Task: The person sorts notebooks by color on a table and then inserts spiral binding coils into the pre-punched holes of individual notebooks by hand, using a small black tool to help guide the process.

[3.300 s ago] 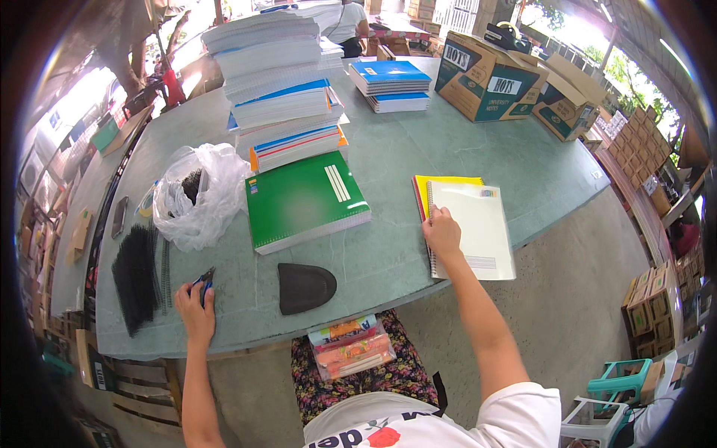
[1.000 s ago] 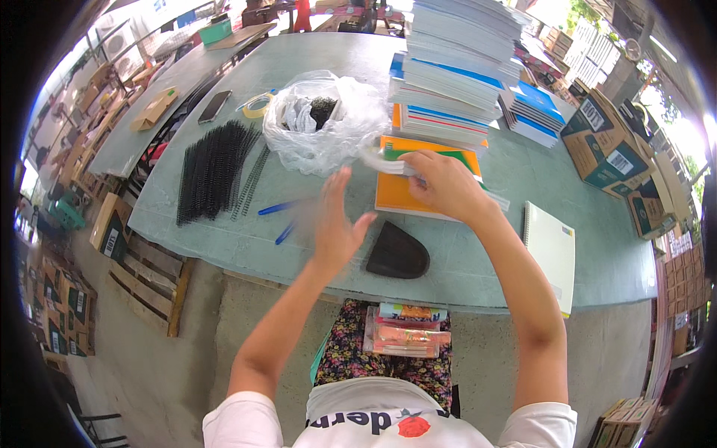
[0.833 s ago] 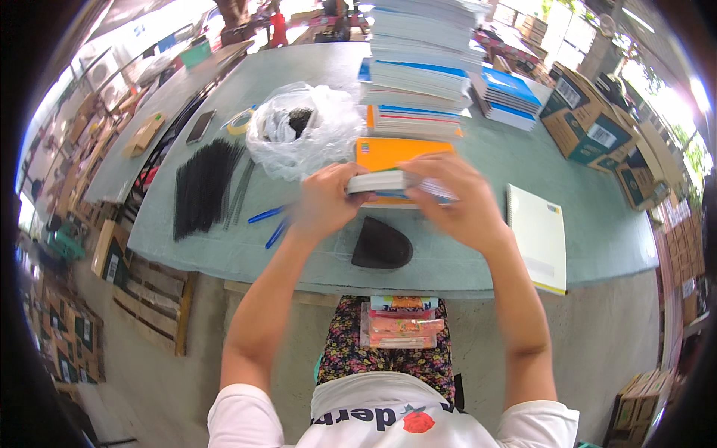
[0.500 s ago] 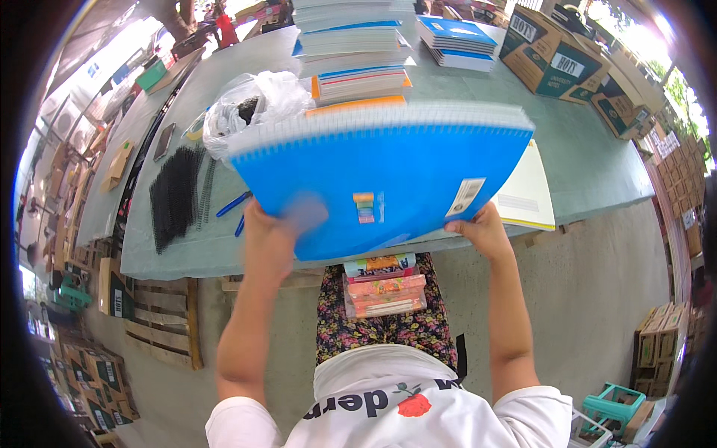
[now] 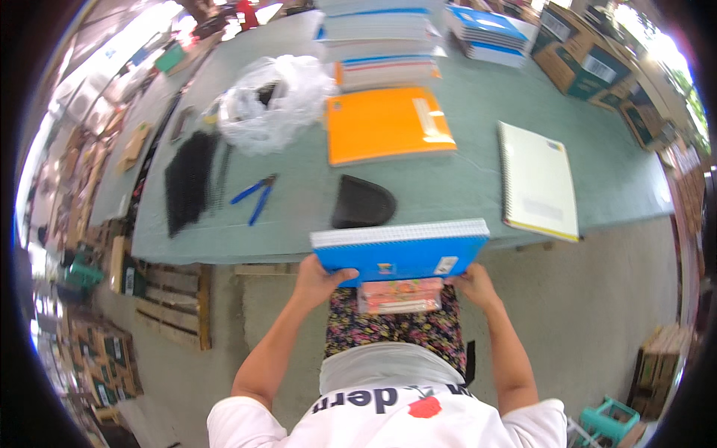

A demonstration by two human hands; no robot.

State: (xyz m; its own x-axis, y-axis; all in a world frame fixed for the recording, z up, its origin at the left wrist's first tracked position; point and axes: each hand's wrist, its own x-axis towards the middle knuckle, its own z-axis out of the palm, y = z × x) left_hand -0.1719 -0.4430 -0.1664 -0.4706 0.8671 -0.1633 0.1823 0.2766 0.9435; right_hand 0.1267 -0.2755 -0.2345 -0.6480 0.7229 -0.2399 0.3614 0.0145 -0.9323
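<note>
Between my two hands I hold a blue spiral-bound notebook point(image 5: 407, 252), tilted on edge at the front of the table, its bound edge facing up and away. My left hand point(image 5: 320, 282) grips its left side, thumb on the blue cover. At its lower right corner my right hand point(image 5: 476, 287) is closed on it. Just beyond lies a dark rounded flat piece point(image 5: 363, 202). Blue-handled pliers point(image 5: 258, 196) rest to the left, beside a bundle of black wire spirals point(image 5: 193, 183). An orange notebook point(image 5: 390, 125) lies farther back.
A crumpled white plastic bag point(image 5: 272, 104) sits at the back left. Tall notebook stacks point(image 5: 381, 37) stand behind the orange one, with more blue notebooks point(image 5: 489, 33) to their right. A cream spiral notebook point(image 5: 539, 181) lies at right, near cartons point(image 5: 582, 63). A wooden pallet point(image 5: 173, 302) is below left.
The blue notebook has come down and nearer to me, tipped more on edge, with both hands still on it. The dark flat piece and more of the orange notebook now show.
</note>
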